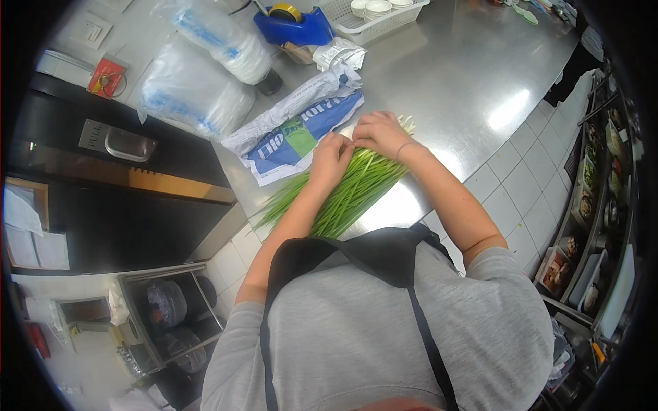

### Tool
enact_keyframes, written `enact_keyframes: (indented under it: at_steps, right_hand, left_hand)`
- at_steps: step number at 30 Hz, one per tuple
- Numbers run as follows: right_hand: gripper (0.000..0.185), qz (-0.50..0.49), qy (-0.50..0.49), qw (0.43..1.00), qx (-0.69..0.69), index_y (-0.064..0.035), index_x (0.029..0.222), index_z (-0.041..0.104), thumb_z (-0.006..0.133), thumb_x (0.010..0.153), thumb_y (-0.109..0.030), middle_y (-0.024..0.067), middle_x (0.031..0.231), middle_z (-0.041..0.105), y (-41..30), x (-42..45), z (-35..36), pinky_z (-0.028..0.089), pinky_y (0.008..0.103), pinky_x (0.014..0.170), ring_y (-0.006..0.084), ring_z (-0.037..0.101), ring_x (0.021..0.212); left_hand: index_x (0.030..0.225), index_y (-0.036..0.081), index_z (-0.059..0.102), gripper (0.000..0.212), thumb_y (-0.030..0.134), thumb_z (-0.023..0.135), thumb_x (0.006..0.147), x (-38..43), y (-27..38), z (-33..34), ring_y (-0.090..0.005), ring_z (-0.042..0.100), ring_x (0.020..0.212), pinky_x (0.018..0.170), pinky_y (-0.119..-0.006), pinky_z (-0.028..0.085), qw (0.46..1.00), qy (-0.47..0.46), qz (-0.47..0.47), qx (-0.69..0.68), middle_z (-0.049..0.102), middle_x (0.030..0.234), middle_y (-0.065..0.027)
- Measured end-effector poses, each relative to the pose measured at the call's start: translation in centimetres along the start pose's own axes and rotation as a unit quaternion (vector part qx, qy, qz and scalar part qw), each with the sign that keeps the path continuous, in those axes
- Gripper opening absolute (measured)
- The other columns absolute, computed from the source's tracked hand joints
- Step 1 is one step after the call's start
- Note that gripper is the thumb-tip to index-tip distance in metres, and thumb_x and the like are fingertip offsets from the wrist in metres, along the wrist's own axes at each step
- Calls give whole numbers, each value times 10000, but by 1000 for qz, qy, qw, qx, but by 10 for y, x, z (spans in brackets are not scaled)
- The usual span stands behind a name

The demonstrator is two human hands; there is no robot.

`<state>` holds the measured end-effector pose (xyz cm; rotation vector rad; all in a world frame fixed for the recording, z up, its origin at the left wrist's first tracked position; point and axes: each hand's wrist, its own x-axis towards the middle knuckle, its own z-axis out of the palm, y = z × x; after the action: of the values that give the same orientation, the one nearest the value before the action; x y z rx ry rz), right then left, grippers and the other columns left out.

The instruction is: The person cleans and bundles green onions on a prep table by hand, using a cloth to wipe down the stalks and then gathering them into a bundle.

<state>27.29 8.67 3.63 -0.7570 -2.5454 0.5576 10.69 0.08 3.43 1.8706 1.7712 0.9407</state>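
Observation:
A thick bundle of long green garlic chives [354, 198] lies across the near edge of a steel table. Its pale stem ends point to the far right, its leaf tips to the near left. Over the bundle's upper side, my left hand [331, 156] has thumb and fingers pinched together. My right hand [379, 132] bends over the bundle close to the stem ends, its fingertips meeting those of the left. Both hands grip at the bundle; whether a thin tie is between the fingertips is too small to tell. Just beyond lies a crumpled blue, white and green printed paper wrapper [303, 128].
On the steel table [437, 77] stand a blue tape dispenser [295, 28], a white plastic basket [380, 31] of small dishes, and plastic-sleeved stacks [198, 82]. A black door [103, 216] is at left. Food containers [558, 267] line the right; a person [578, 64] stands far right.

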Motion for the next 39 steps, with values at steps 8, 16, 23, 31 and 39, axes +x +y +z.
enact_keyframes:
  at_steps: [8,16,23,31,39]
  right_hand:
    - [109,6,-12,997,78,-163,788,620,654,798,-266,-2,880,589,20,-6,-6,358,440,889,222,548,980]
    - [109,50,39,981,183,-85,835,635,650,817,-192,67,830,597,6,-7,-8,478,314,729,212,603,794]
    - [232,234,158,898,337,-29,801,624,666,828,-256,92,772,585,29,-6,-13,471,297,688,180,551,682]
    - [250,103,178,945,256,-52,791,643,744,756,-278,18,718,609,-5,-2,-11,466,276,667,153,557,656]
    - [175,196,108,898,378,-38,796,637,729,788,-186,2,696,618,15,1,-7,434,222,596,57,524,636]
  left_hand:
    - [846,57,587,132,187,606,842,-1,0,1,-299,567,818,705,-425,401,997,3,63,49,571,841,-104]
    - [824,29,576,103,116,631,816,0,5,1,-262,564,737,667,-362,420,993,30,85,72,555,780,-105]
    - [825,82,584,74,150,614,825,-14,-4,-1,-273,558,797,737,-405,360,997,54,20,51,564,806,-73]
    - [826,68,584,98,160,620,832,-7,16,-3,-234,563,784,758,-381,349,998,57,17,37,565,794,-66]
    - [852,60,574,108,164,605,858,-5,25,-5,-210,563,757,792,-368,340,995,66,46,56,559,797,-59]
